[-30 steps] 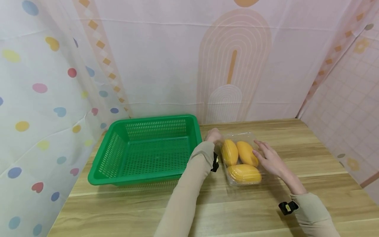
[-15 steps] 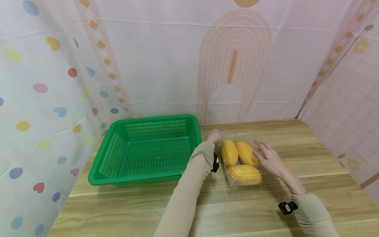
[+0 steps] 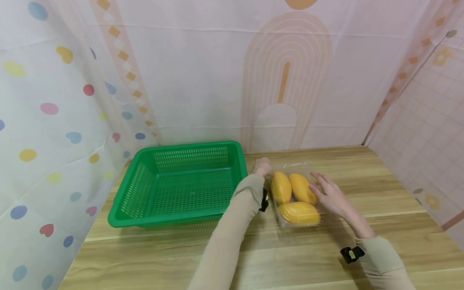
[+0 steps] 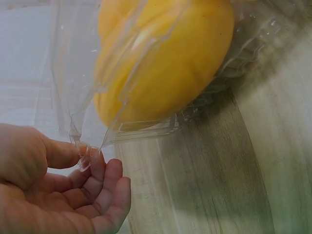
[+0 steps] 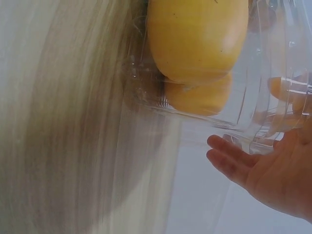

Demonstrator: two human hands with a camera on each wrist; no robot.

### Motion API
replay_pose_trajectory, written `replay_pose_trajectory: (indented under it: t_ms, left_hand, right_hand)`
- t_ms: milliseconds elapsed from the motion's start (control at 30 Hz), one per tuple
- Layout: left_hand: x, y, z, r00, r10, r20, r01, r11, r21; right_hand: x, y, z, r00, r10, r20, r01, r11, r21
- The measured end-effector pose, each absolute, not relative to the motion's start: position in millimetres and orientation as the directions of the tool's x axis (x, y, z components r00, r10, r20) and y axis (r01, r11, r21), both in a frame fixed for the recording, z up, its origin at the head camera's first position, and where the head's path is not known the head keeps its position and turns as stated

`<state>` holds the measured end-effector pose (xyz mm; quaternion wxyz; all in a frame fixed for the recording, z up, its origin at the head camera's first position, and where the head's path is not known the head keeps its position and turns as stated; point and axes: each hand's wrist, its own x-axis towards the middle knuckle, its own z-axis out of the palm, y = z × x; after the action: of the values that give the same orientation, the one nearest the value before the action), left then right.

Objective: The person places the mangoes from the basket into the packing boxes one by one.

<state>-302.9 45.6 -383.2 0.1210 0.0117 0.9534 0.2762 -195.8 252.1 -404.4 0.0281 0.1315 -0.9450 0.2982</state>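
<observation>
Three yellow mangoes [image 3: 301, 212] lie inside a clear plastic clamshell box [image 3: 295, 166] on the wooden table. My left hand [image 3: 262, 166] is at the box's left edge. In the left wrist view, its thumb and a finger pinch a clear tab [image 4: 87, 158] at the rim, the other fingers curled loosely. On the other side, my right hand [image 3: 331, 196] rests against the box with fingers nearly straight. From the right wrist, its fingertips [image 5: 217, 144] show by the rim, and part of that hand is seen through the plastic. The lid lies over the mangoes.
A large green plastic basket [image 3: 177, 219] with slotted walls stands left of the box, close to my left forearm. Patterned cloth curtains [image 3: 203, 80] hang behind the table [image 3: 268, 262] and along both sides.
</observation>
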Motion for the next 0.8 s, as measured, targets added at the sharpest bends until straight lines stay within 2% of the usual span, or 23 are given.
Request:
replay_pose_trajectory:
  t_ms: [233,533,800]
  left_hand:
    - [-298,46,-381,-0.976,0.039,-0.213,-0.088,0.828,0.554]
    - [-301,41,-380,-0.982,0.067,-0.179,-0.045,0.827,0.561]
    - [-292,32,-358,-0.996,0.068,-0.053,0.031,0.860,0.510]
  right_hand:
    - [-197,250,-405,-0.966,-0.227,0.120,-0.256,0.809,-0.529]
    - [-198,245,-398,-0.968,-0.215,0.127,-0.250,0.838,-0.486]
    - [-198,232,-381,-0.936,-0.217,0.277,-0.310,0.879,-0.361]
